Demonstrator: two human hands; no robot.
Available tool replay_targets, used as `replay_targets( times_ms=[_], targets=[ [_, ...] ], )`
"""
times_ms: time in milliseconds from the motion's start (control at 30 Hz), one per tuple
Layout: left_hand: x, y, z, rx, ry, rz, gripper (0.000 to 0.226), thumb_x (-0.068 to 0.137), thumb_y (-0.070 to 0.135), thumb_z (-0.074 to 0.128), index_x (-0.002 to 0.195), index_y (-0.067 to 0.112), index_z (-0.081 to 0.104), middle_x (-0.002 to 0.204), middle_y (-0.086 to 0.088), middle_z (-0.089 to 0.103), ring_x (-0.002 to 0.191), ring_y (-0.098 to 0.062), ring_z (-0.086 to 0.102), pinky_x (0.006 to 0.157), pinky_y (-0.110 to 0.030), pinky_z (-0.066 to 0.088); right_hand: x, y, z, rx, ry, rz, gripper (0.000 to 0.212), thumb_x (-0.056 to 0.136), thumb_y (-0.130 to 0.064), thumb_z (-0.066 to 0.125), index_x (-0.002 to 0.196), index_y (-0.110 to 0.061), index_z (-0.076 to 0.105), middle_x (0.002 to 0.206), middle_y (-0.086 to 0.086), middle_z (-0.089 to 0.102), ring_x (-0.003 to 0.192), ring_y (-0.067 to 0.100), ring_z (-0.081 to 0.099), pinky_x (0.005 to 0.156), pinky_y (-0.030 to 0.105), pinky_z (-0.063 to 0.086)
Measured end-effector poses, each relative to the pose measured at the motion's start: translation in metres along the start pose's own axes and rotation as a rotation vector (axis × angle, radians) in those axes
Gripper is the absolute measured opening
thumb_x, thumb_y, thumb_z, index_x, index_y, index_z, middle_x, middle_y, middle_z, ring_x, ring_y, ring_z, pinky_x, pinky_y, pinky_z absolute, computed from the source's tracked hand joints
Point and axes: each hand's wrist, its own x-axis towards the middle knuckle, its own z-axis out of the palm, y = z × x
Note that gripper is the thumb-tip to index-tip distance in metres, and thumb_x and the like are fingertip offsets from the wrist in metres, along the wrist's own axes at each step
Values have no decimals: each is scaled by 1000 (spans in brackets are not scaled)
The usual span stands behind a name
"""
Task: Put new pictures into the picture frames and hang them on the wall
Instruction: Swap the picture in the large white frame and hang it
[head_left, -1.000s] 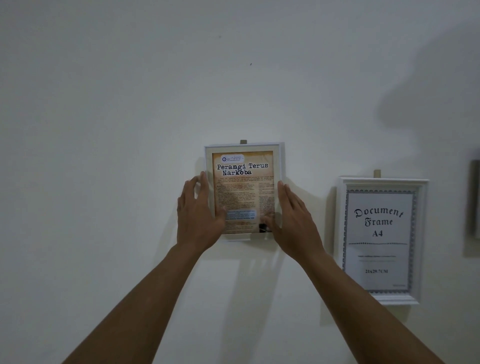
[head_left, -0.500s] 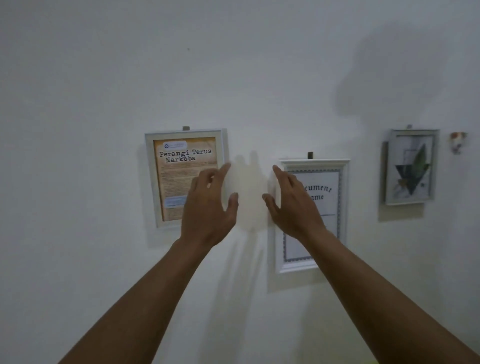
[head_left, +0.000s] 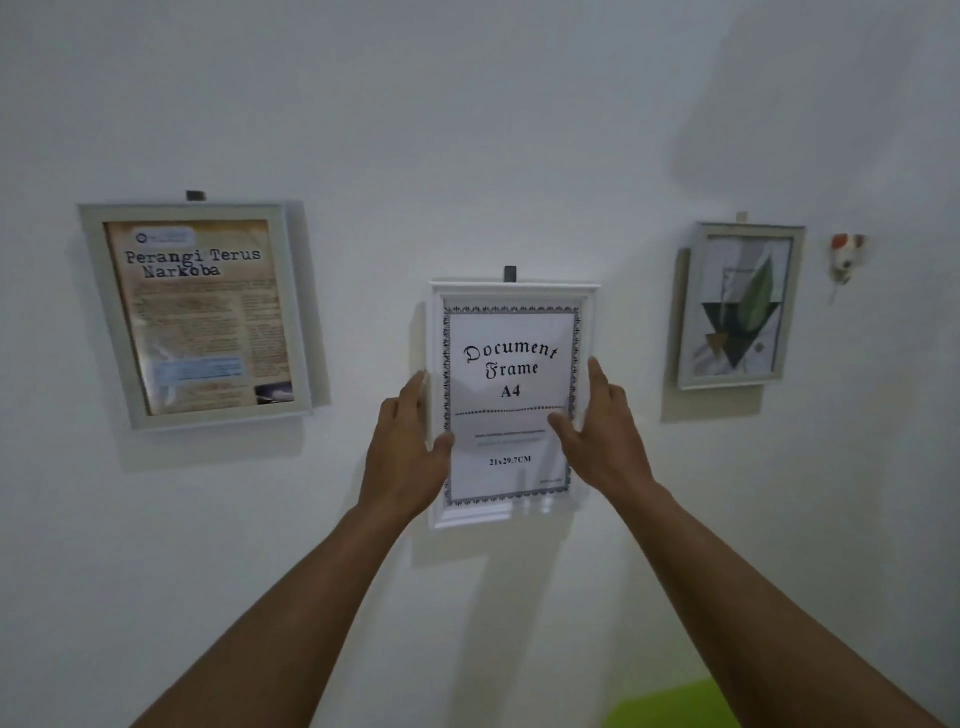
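Three frames show on my feed, all hung on a pale wall (head_left: 467, 130) that fills nearly the whole view. The largest, a poster frame (head_left: 202, 317) headed "Perangi Terus Narkoba", sits well out to the left of the left hand (head_left: 410, 457) and higher than it, tilted a little.

Next in size is the white frame (head_left: 514, 291), holding a sheet printed "Document Frame A4". It lies right between the two hands, flat against the wall. The left hand clamps its left edge, thumb laid across the front and fingers running up the side. The right hand (head_left: 605, 441) grips the right edge the same way, thumb on the glass over the dotted line. How far the fingers reach behind the frame I cannot tell from here.

The leaf-print frame (head_left: 737, 306) hangs up and to the right of the right hand, well apart from it. Far below that hand, at the bottom of the view, a green patch (head_left: 670, 706) pokes in (too blurred for me to name).

Beyond the leaf-print frame a small red and white ornament (head_left: 845, 257) is fixed to the wall. Above both hands a dark tab (head_left: 510, 273) sticks up at the white frame's top rim.
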Motion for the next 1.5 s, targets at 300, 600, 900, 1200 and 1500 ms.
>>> replay_targets(
  times_ms=[300,600,900,1200,1500],
  targets=[
    [1,3,28,-88,117,-49,66,92,0,55,147,31,33,116,9,61,95,-3,62,83,-19,51,13,42,22,221,12,11,90,93,-15,66,156,-38,6,132,8,41,117,23,50,98,43,48],
    [2,14,18,-140,112,-83,90,90,-3,60,151,47,18,94,14,62,66,0,58,62,-10,50,23,46,11,329,35,-18,89,90,-9,64,155,-44,13,113,6,44,87,8,51,90,39,50],
    [-9,39,-15,-125,83,-86,91,91,3,62,147,58,15,104,-5,61,68,-13,57,59,-15,50,9,27,-26,500,-25,-82,87,87,-1,65,148,-48,23,105,-8,56,93,11,62,74,30,57],
    [-111,36,-60,-317,-50,-236,82,93,8,63,147,54,23,101,4,65,82,-14,69,72,-28,57,-96,9,-42,473,-136,53,76,86,-3,70,140,-42,32,103,-4,58,90,8,64,60,16,51],
    [-264,-25,-74,-399,-199,-550,68,92,9,65,146,42,39,111,-2,69,97,-14,69,88,-36,56,-267,35,-8,445,-277,325,67,83,1,71,134,-31,41,103,-2,63,88,18,68,71,28,53]
  ],
)
